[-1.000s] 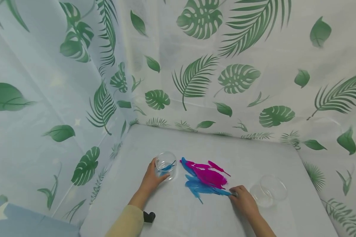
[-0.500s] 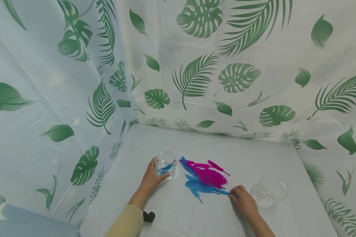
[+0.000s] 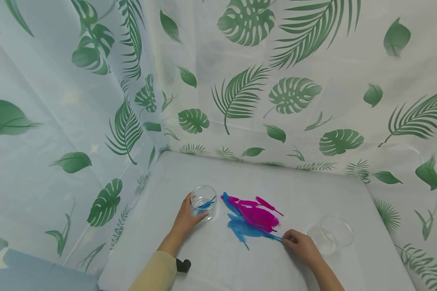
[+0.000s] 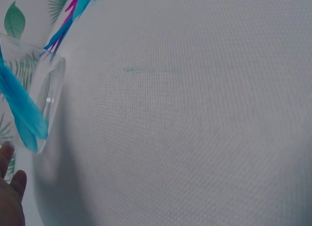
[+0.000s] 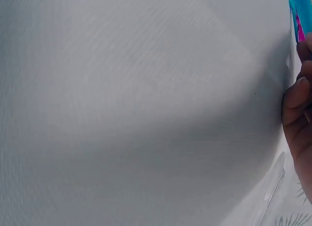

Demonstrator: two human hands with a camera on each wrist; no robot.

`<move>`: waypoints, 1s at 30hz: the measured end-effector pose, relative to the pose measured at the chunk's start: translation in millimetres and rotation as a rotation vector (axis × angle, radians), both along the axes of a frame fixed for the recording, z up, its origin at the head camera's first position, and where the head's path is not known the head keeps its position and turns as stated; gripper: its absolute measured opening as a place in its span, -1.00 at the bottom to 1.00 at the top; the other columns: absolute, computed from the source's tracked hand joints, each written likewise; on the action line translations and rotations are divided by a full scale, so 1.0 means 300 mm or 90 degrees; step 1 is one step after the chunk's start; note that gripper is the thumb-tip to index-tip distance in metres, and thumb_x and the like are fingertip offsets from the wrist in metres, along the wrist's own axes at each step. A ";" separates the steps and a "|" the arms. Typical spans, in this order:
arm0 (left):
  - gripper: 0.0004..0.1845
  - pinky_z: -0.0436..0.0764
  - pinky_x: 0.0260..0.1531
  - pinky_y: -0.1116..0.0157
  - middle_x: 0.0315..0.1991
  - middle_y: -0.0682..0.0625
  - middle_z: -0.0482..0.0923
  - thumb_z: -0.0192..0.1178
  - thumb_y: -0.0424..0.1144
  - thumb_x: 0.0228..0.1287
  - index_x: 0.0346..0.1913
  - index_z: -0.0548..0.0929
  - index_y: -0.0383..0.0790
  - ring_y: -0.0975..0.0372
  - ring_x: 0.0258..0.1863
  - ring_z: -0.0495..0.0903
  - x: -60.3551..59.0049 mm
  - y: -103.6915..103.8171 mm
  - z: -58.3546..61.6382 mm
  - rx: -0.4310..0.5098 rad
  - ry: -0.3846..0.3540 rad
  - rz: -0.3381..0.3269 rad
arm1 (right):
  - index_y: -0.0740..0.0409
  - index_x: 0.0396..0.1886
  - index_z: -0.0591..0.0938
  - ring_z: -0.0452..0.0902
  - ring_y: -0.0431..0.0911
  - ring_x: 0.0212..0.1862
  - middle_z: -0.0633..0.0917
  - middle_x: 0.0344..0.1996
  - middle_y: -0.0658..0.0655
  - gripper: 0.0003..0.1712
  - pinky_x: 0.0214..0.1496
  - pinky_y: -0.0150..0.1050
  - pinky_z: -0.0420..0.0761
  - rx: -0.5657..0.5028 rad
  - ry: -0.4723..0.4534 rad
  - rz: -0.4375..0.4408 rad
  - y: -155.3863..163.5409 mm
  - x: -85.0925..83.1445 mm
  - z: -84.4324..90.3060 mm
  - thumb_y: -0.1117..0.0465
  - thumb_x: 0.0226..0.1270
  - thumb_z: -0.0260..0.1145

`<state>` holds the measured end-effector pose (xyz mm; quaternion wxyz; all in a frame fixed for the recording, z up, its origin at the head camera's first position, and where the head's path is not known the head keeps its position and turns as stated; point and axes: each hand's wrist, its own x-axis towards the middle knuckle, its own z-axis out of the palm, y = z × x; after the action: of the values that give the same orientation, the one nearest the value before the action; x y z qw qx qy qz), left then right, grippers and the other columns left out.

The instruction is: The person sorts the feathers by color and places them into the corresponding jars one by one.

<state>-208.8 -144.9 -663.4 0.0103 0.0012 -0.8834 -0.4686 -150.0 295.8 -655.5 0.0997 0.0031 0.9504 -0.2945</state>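
Observation:
My left hand (image 3: 185, 218) grips the side of a clear round cup (image 3: 212, 212), thumb along its near side. Blue feathers (image 4: 24, 106) lean inside the cup, their quills pointing up to the rim. To the cup's right, magenta feathers (image 3: 256, 216) and blue feathers (image 3: 245, 228) lie in a loose, overlapping pile. At the pile's right end, my right hand (image 3: 302, 245) pinches the quill end of a blue feather (image 3: 276, 237) between thumb and fingertips. Only part of each hand shows at the edge of its own wrist view.
A second clear cup (image 3: 336, 230) stands just right of my right hand. A small black object (image 3: 183, 266) sits beside the left sleeve (image 3: 156, 270). Leaf-printed sheets (image 3: 240, 93) rise behind and left of the white tabletop (image 3: 218, 266).
My right hand has shifted slightly right, and more of the blue quill shows at its fingertips. The left hand and the cup stay in place.

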 end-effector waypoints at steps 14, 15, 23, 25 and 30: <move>0.14 0.36 0.33 -0.16 0.42 -0.25 0.27 0.48 0.19 -0.02 0.53 0.06 -0.08 -0.13 0.40 0.32 0.002 0.003 0.005 0.002 -0.004 0.008 | -0.05 -0.10 0.71 0.52 -0.19 -0.36 0.71 -0.29 0.08 -0.69 -0.39 -0.34 0.56 -0.126 -0.035 -0.032 -0.003 -0.025 0.143 -0.12 0.32 0.34; 0.14 0.36 0.33 -0.16 0.42 -0.25 0.27 0.48 0.19 -0.01 0.53 0.06 -0.08 -0.13 0.40 0.32 0.002 0.003 0.005 0.002 -0.005 0.008 | -0.05 -0.09 0.71 0.52 -0.19 -0.37 0.71 -0.29 0.11 -0.67 -0.40 -0.33 0.56 -0.133 -0.025 -0.029 -0.008 -0.030 0.165 -0.13 0.32 0.33; 0.14 0.36 0.34 -0.14 0.42 -0.26 0.26 0.47 0.20 -0.01 0.53 0.06 -0.08 -0.13 0.41 0.32 -0.002 -0.002 0.005 -0.005 -0.006 0.013 | -0.02 -0.04 0.70 0.57 -0.13 -0.33 0.70 -0.35 0.03 -0.63 -0.31 -0.31 0.63 -0.164 0.097 -0.039 -0.084 -0.107 0.361 -0.15 0.38 0.27; 0.14 0.36 0.34 -0.14 0.42 -0.26 0.27 0.48 0.19 -0.02 0.53 0.06 -0.08 -0.13 0.41 0.32 -0.002 -0.002 0.005 -0.002 -0.007 0.014 | -0.03 -0.04 0.69 0.57 -0.13 -0.32 0.72 -0.32 0.03 -0.62 -0.29 -0.33 0.63 -0.164 0.118 -0.036 -0.108 -0.133 0.401 -0.16 0.40 0.25; 0.15 0.36 0.34 -0.15 0.41 -0.25 0.27 0.48 0.20 -0.03 0.53 0.06 -0.08 -0.13 0.40 0.33 -0.002 0.002 0.006 -0.001 -0.008 0.009 | -0.06 -0.06 0.70 0.56 -0.10 -0.31 0.72 -0.28 0.03 -0.64 -0.29 -0.32 0.63 -0.166 0.154 -0.015 -0.172 -0.194 0.478 -0.17 0.40 0.23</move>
<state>-209.3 -144.3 -661.7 0.0077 0.0105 -0.8838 -0.4678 -208.1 244.3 -512.1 -0.0195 -0.0341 0.9092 -0.4144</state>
